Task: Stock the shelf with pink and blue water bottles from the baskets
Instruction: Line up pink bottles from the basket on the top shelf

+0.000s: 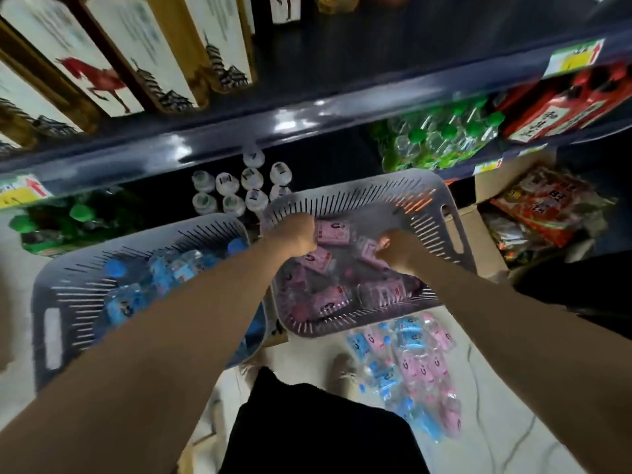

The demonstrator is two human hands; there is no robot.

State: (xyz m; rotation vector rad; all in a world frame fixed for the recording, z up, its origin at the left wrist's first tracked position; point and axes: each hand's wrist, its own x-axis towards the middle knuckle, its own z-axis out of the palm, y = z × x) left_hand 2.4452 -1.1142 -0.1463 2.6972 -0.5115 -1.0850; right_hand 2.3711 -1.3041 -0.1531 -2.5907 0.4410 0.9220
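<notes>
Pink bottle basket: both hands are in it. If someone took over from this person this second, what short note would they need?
Left hand: fingers curled at the far left corner of the pink basket; what it holds is unclear.
Right hand: grips a pink bottle inside that basket.
Blue basket: sits to the left and is loaded with blue bottles.
Done: a cluster of white-capped bottles stands on the low shelf.
Left: both baskets hold many bottles, and loose pink and blue bottles lie on the floor.
</notes>
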